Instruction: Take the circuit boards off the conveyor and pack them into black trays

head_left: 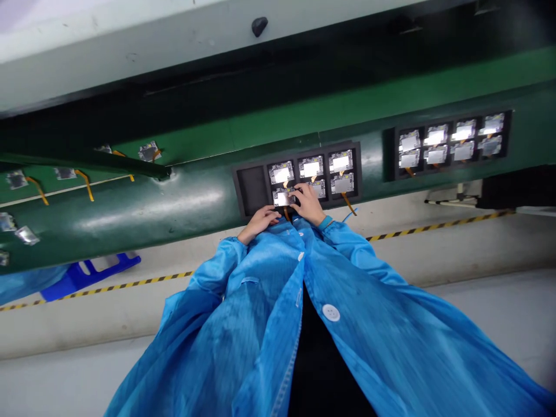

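A circuit board [282, 198] with a shiny metal shield lies in the near row of a black tray [251, 194]. Its orange flex cable hangs toward my body. My right hand [308, 204] is closed with thumb and fingertips at the right edge of this board, and partly covers the neighbouring board [319, 188]. Beside the tray's front edge rests my left hand [262, 220], fingers stretched out near the board's lower left corner, holding nothing that I can see. Further boards sit in the tray's middle and right compartments; the leftmost compartment holds none.
To the right lies a second black tray [396, 152] with several boards. Loose boards [150, 152] with orange cables lie on the green bench [195, 197] at left, near a dark green post [87, 159]. A pale machine edge [182, 46] overhangs the back. A blue stool [93, 275] stands below.
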`<state>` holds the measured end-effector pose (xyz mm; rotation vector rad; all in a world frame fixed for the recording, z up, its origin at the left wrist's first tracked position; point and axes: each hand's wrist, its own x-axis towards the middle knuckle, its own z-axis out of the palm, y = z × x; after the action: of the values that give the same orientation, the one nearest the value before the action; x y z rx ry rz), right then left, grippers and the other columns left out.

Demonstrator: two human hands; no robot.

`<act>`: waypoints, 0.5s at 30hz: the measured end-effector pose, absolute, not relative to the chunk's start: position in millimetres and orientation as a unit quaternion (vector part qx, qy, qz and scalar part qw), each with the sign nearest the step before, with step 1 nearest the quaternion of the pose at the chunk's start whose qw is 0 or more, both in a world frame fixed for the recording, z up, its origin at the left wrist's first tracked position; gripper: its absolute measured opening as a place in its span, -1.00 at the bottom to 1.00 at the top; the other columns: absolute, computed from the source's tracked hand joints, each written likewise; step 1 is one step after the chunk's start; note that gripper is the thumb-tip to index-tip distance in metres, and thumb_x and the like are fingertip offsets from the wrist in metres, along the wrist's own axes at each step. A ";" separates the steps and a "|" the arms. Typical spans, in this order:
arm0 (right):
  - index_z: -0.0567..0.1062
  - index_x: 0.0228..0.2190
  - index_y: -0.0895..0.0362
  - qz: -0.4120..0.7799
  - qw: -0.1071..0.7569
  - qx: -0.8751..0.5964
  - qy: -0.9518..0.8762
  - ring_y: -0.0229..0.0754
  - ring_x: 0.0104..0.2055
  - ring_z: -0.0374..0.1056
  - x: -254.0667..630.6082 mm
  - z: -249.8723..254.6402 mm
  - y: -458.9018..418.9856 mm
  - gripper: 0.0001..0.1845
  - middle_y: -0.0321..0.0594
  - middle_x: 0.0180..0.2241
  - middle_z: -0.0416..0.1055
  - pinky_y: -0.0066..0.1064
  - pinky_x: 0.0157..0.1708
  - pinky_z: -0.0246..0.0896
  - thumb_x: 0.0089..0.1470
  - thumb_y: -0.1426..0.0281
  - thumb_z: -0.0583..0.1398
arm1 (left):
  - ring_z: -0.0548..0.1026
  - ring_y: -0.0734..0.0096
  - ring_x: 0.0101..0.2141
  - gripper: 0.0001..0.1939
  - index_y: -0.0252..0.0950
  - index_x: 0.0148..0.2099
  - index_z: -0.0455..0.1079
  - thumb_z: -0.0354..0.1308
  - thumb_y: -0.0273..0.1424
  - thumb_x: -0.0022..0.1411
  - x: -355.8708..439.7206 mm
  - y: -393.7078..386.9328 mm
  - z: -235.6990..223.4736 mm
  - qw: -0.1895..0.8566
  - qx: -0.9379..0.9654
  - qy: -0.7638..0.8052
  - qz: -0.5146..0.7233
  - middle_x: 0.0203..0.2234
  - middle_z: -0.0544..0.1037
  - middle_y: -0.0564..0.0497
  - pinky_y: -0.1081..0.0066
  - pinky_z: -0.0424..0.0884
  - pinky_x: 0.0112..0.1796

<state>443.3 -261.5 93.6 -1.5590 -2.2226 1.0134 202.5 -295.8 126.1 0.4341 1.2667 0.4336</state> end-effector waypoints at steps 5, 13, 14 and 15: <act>0.57 0.11 0.05 0.352 0.114 -0.518 -0.771 0.33 0.23 0.17 438.3 94.9 -256.8 -0.59 0.08 0.20 0.32 0.32 0.29 0.20 0.23 0.43 0.27 | 0.66 0.20 -0.31 -0.55 -0.34 0.14 0.57 0.47 -0.34 0.23 204.2 -289.5 122.5 0.687 0.385 0.601 0.136 -0.37 0.71 -0.04 0.24 0.58 -0.05; 0.60 0.04 0.08 0.298 0.107 -0.531 -0.786 0.32 0.17 0.21 444.5 88.4 -260.4 -0.59 0.08 0.16 0.41 0.30 0.22 0.25 0.17 0.50 0.22 | 0.58 0.29 -0.40 -0.72 -0.32 0.01 0.63 0.39 -0.31 0.29 148.3 -268.2 143.2 0.682 0.412 0.583 0.157 -0.44 0.64 -0.03 0.35 0.53 -0.23; 0.59 0.06 0.09 0.293 0.098 -0.533 -0.788 0.32 0.18 0.20 443.6 87.9 -260.2 -0.57 0.09 0.18 0.41 0.29 0.21 0.26 0.16 0.49 0.22 | 0.56 0.32 -0.41 -0.77 -0.32 -0.03 0.62 0.37 -0.34 0.30 130.0 -258.1 143.1 0.667 0.389 0.608 0.186 -0.44 0.63 -0.02 0.37 0.51 -0.27; 0.58 0.10 0.09 0.288 0.087 -0.533 -0.791 0.33 0.18 0.20 442.5 87.9 -259.6 -0.54 0.09 0.20 0.40 0.27 0.20 0.26 0.16 0.47 0.23 | 0.54 0.35 -0.42 -0.83 -0.31 -0.07 0.60 0.35 -0.37 0.30 109.2 -245.9 141.6 0.632 0.368 0.644 0.226 -0.43 0.61 -0.02 0.39 0.50 -0.30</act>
<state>442.5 -259.6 87.9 -1.5868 -2.3570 0.8583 109.2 -245.9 141.6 0.8417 1.4726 0.5171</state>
